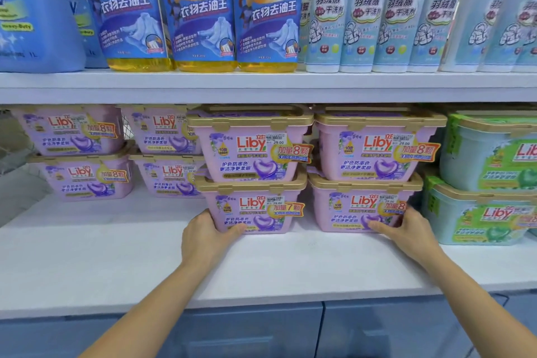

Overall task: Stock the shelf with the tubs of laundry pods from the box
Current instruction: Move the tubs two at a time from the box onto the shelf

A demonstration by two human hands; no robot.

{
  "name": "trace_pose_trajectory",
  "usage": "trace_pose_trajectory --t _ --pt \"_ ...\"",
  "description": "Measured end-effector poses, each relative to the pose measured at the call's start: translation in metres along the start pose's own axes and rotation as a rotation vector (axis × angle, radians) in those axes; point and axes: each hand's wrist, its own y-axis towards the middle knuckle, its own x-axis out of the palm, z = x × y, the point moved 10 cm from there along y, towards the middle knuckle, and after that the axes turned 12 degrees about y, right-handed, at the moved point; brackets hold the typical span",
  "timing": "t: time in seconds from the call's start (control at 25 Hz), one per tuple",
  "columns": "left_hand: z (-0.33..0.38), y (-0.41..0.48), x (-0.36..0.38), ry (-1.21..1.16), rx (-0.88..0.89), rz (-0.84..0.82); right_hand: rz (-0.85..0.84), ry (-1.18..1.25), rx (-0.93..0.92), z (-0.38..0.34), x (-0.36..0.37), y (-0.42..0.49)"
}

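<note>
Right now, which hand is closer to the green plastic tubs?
Right. The right hand touches the purple tub beside the green tubs; the left hand grips the next purple tub over.
</note>
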Motion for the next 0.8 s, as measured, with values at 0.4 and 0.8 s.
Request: trace_pose_trajectory --t 0.4,0.8 --pt "0.008 0.005 0.010 0.078 -0.028 0.014 -0.013 -0.019 0.009 0.007 -0.008 0.007" --pt "0.007 0.009 0.013 0.246 0.081 0.009 0.132 -0.027 0.053 0.009 -0.023 -0.015"
